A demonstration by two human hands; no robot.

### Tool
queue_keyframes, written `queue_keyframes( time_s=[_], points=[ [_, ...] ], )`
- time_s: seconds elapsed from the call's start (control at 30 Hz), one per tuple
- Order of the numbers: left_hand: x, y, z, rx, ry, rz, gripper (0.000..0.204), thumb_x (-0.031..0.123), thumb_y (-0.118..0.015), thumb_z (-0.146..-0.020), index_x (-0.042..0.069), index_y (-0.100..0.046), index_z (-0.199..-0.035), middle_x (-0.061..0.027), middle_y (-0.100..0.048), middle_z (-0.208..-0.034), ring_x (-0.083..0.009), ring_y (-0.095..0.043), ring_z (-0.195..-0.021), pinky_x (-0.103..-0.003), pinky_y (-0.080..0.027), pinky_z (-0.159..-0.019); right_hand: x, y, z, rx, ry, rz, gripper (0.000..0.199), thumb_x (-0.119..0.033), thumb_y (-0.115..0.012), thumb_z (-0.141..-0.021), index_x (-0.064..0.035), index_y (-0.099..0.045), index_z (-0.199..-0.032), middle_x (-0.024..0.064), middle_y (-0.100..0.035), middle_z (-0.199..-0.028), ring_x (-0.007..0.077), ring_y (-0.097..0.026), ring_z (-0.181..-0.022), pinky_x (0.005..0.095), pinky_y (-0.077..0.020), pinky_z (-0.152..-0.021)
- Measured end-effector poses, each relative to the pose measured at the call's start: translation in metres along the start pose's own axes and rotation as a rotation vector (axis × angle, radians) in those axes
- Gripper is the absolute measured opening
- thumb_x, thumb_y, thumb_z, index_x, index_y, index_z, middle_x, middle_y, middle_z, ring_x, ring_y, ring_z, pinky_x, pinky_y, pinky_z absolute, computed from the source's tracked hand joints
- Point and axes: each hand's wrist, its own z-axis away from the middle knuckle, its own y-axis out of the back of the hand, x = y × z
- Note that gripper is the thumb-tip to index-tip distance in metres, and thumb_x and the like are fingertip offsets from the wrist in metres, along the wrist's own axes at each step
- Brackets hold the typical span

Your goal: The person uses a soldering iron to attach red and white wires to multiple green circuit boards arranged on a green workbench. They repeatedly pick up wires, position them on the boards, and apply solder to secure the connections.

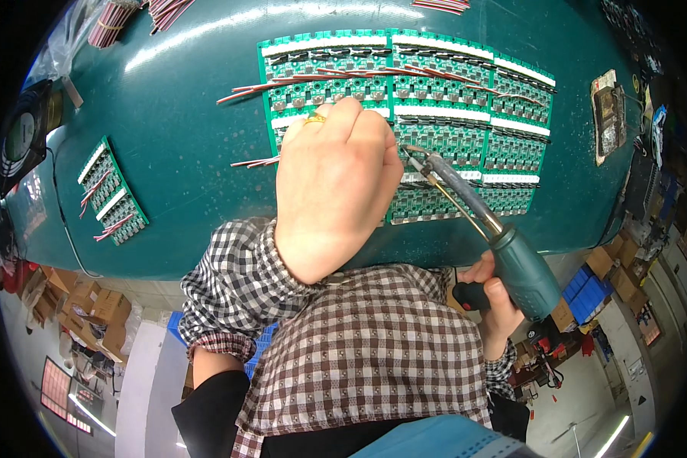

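My right hand (501,307) grips a green gun-shaped soldering iron (524,269) by its black handle. Its metal barrel and a thin solder feed tube reach up and left, and the tip is at the circuit boards (443,137), just right of my left fingers. My left hand (337,172) is closed over the boards, knuckles up; its fingertips and whatever they pinch are hidden beneath it. Red and white wires (343,75) lie along an upper row of the boards. More wire ends (253,162) stick out left of my left hand.
The boards lie on a green tabletop (183,145). A smaller board panel (113,191) with wires lies at the left, near a black fan (24,141). Wire bundles (114,21) lie at the far left. A worn metal tray (609,117) is at the right.
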Motion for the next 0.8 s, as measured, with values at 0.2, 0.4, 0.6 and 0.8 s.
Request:
queue_keyframes(
  time_s=[0.2, 0.4, 0.6, 0.8],
  points=[
    [0.0, -0.0003, -0.0002, 0.008, -0.004, -0.008, 0.011, 0.005, -0.067, -0.071, 0.006, -0.058, -0.077, -0.0075, -0.057, -0.076, -0.0264, -0.055, -0.068, -0.038, -0.041, -0.063, 0.0059, 0.0031, 0.0005, 0.001, 0.027, 0.172, 0.054, -0.027, -0.069, -0.08, 0.0088, -0.052, -0.116, 0.0108, -0.055, -0.082, 0.0214, -0.058, -0.07, 0.0376, -0.0551, -0.067],
    [0.0005, 0.0009, -0.0007, -0.003, 0.001, -0.011, 0.011, 0.005, -0.067, -0.071, 0.006, -0.058, -0.078, -0.0076, -0.057, -0.076, -0.0266, -0.055, -0.069, -0.038, -0.041, -0.064, 0.0038, -0.0011, 0.0009, 0.019, 0.027, 0.18, 0.054, -0.027, -0.07, -0.08, 0.0091, -0.052, -0.116, 0.0107, -0.054, -0.081, 0.021, -0.057, -0.069, 0.0382, -0.0552, -0.067],
    [0.0005, 0.0007, -0.0004, -0.004, 0.002, -0.014, 0.011, 0.005, -0.067, -0.071, 0.006, -0.058, -0.077, -0.0078, -0.057, -0.076, -0.027, -0.056, -0.069, -0.038, -0.041, -0.064, 0.0036, -0.001, 0.0009, 0.007, 0.014, 0.195, 0.053, -0.026, -0.069, -0.08, 0.0102, -0.052, -0.115, 0.0101, -0.054, -0.077, 0.0212, -0.057, -0.068, 0.0384, -0.0553, -0.066],
    [-0.0004, -0.0004, -0.0004, 0.007, -0.008, -0.023, 0.011, 0.005, -0.068, -0.071, 0.006, -0.059, -0.078, -0.0079, -0.057, -0.077, -0.0272, -0.055, -0.07, -0.038, -0.041, -0.064, 0.0018, -0.0035, 0.0009, 0.009, 0.0, 0.186, 0.052, -0.025, -0.069, -0.08, 0.0107, -0.052, -0.114, 0.0099, -0.054, -0.076, 0.0218, -0.057, -0.068, 0.0389, -0.0553, -0.066]
  ],
)
